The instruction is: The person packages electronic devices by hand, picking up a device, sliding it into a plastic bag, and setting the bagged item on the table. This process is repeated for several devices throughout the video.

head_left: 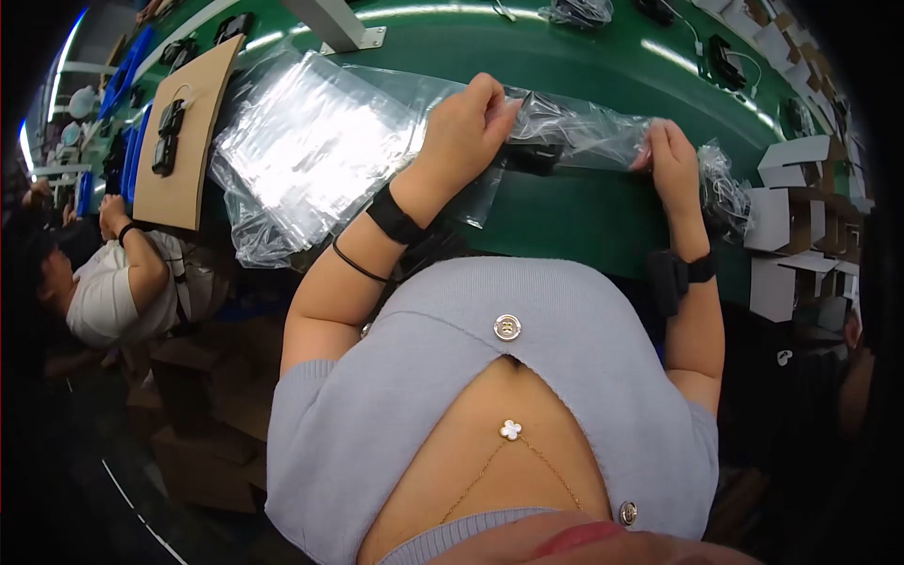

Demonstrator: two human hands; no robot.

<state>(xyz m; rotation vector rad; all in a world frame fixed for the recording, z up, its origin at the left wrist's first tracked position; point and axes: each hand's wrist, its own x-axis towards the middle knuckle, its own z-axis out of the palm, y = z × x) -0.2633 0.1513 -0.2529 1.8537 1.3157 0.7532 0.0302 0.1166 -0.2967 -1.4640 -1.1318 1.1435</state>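
Stretched between my two hands is a clear plastic bag (pixel 593 139) with a black item partly visible inside or behind it; its kind I cannot make out. My left hand (pixel 468 122) is closed on the bag's left end, fingers curled inward. On the other end, my right hand (pixel 670 155) pinches the plastic between thumb and fingers. Beside my left forearm lies a stack of flat clear plastic bags (pixel 315 141), shiny under the light. A bagged dark item (pixel 723 193) sits on the green table just right of my right hand.
The green table (pixel 603 221) spans the front. Open white boxes (pixel 800 221) crowd its right end. A metal post (pixel 334 24) stands at the back. A tan board (pixel 193 127) with a black device (pixel 168 137) is at left, near another person (pixel 118 282).
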